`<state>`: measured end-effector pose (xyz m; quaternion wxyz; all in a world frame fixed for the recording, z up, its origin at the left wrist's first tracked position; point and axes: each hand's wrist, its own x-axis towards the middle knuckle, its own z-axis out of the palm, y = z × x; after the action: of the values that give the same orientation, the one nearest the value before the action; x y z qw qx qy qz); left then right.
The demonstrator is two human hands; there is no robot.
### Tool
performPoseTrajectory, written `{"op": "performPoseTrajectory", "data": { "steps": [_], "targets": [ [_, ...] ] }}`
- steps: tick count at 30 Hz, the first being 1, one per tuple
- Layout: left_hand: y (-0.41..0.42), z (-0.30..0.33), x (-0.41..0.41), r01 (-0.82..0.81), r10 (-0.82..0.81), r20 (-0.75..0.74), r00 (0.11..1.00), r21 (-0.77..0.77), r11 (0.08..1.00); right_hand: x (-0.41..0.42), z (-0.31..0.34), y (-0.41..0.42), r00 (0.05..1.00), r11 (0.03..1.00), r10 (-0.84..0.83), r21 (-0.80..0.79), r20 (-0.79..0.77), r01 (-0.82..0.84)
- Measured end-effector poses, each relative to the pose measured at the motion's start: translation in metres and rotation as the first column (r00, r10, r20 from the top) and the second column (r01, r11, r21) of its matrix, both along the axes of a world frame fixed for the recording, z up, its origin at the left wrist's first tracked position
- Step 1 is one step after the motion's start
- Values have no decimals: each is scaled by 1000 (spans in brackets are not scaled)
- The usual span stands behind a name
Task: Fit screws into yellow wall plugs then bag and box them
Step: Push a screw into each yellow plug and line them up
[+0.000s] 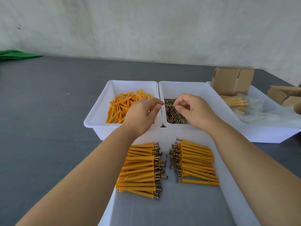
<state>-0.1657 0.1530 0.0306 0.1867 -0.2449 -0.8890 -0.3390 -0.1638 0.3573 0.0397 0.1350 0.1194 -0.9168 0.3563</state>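
Note:
My left hand (141, 115) and my right hand (193, 110) meet above the seam between two white bins. A single screw (168, 105) lies level between them; my right hand pinches its right end. My left hand's curled fingertips close at the screw's left end, where a sliver of a yellow plug (154, 107) shows, mostly hidden. The left bin (97, 111) holds loose yellow plugs (121, 103). The right bin (179, 84) holds loose screws (174, 117). In the front tray (162, 209) lie two rows of plugs fitted with screws (140, 168), (197, 163).
A third white bin (268, 133) at the right holds bagged plugs (236, 101), clear plastic bags and a folded cardboard box (231, 80). More cardboard boxes (283, 93) lie at the far right. A green cloth (14, 54) sits at the table's far left.

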Motion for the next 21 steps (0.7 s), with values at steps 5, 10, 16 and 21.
{"op": "performPoseTrajectory", "data": {
  "steps": [5, 10, 16, 21],
  "targets": [
    [-1, 0, 0, -4, 5, 31, 1000, -17, 1000, 10, 9, -10, 994, 995, 43, -82, -101, -51],
    [2, 2, 3, 80, -82, -15, 997, -104, 991, 15, 12, -17, 993, 998, 62, 7, -100, -62],
    [13, 5, 8, 103, -103, -71, 992, -2, 995, 21, 10, -38, 988, 992, 81, -83, -133, -92],
    [13, 6, 10, 92, -109, 53, 993, 249, 964, 26, 5, -54, 987, 992, 125, 14, -106, -124]
  ]
}}
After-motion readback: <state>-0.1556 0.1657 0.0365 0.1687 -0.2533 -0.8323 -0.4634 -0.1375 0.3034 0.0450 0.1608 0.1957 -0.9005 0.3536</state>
